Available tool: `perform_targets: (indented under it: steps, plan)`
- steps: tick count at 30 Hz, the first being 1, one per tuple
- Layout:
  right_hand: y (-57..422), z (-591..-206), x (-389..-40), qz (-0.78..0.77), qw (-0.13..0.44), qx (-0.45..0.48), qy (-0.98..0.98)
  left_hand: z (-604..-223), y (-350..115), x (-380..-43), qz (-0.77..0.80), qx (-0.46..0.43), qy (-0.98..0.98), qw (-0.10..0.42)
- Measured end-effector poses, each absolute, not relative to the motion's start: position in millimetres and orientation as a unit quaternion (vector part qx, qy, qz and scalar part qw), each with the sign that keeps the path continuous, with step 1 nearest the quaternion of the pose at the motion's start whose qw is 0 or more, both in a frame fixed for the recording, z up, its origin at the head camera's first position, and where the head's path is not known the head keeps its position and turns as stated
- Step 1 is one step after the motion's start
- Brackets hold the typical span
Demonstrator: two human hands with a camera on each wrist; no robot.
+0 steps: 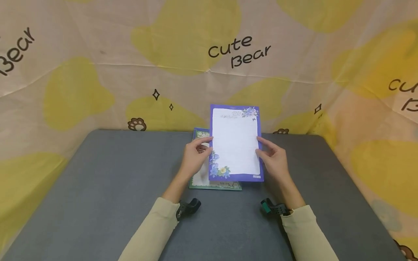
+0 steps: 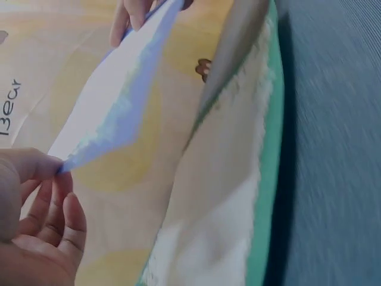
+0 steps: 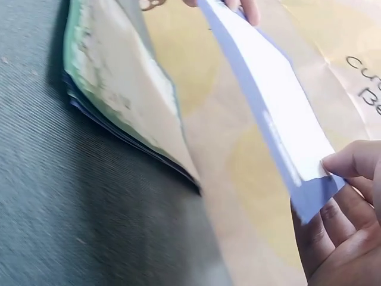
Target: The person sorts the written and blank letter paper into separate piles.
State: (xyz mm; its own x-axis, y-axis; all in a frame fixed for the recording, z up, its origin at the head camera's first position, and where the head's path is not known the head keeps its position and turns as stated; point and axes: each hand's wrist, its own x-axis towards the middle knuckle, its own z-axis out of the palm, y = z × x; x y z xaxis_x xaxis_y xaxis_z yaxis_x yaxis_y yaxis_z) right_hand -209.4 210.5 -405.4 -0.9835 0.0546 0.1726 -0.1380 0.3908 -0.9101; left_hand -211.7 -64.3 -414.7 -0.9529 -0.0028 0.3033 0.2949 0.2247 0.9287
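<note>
A sheet of letter paper (image 1: 235, 145) with a purple border and blue flowers is held up in both hands. My left hand (image 1: 195, 156) pinches its left edge between thumb and fingers. On the opposite edge, my right hand (image 1: 273, 157) grips it the same way. Faint handwriting shows near the top of the sheet. Below and behind it lies a stack of paper (image 1: 215, 185) with a green floral border on top, partly hidden by the sheet. In the right wrist view the stack (image 3: 119, 89) shows several layers at its edge.
The stack rests on a grey table (image 1: 114, 188). Behind the table hangs a cream cloth (image 1: 183, 83) with yellow patches and "Cute Bear" lettering. Each wrist wears a black strap device, one on the left (image 1: 189, 208) and one on the right (image 1: 274, 207).
</note>
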Motion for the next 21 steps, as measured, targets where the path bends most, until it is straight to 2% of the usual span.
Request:
perform_targets:
  steps: [14,21]
  plan:
    - [251,-386,-207,0.512,0.111,-0.054,-0.850,-407,-9,-213,-0.613,-0.109,-0.775,0.107]
    - [271,-381,-205,0.488,0.123,-0.041,-0.863,-410,15,-215,-0.627,-0.102,-0.765,0.107]
